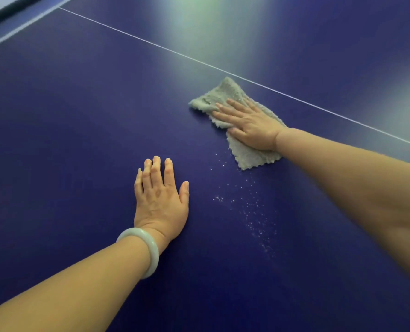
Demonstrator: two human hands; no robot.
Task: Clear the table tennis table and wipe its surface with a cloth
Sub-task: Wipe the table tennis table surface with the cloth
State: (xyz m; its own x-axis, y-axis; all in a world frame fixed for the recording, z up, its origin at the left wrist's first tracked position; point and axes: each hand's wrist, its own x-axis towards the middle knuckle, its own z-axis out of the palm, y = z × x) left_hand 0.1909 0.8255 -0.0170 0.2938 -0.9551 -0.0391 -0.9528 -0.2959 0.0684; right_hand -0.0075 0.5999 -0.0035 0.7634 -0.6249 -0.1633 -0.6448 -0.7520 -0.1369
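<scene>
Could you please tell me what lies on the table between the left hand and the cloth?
In the head view, only bare blue table scattered with tiny white specks.

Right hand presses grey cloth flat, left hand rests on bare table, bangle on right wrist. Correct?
Not quite: the head view shows the bangle on the left wrist. The right hand does press the grey cloth; the left hand rests on the bare table.

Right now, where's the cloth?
Head view, right of centre: the grey cloth lies on the blue table under the right hand, just this side of the white line, beyond the left hand.
</scene>
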